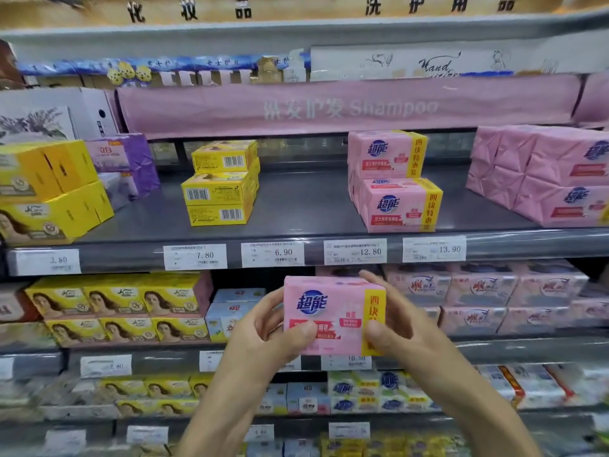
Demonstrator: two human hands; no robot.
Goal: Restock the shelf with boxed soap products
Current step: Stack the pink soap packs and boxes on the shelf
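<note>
Currently held: a pink soap pack [329,313], blue logo and yellow side band facing out, upright in the air just below the front lip of the grey shelf [296,206].
Left side: the left grip [263,331] is curled round the pack's left edge, thumb pressed on its front face.
Right side: the right grip [402,324] clasps the right edge, thumb on the yellow band, fingers reaching over the top.
Grey shelf, right of middle: matching pink packs [393,183], one at the front, others stacked behind it.
Grey shelf, far right: large pink wrapped bundles [540,173], stacked.
Grey shelf, middle: small yellow boxes [220,183], three high, barcodes outward.
Grey shelf, far left: bigger yellow boxes [49,189], purple packs [123,159] behind them.
Shelf lip: white price tags [355,251]; the one reading 12.80 sits directly above the held pack.
</note>
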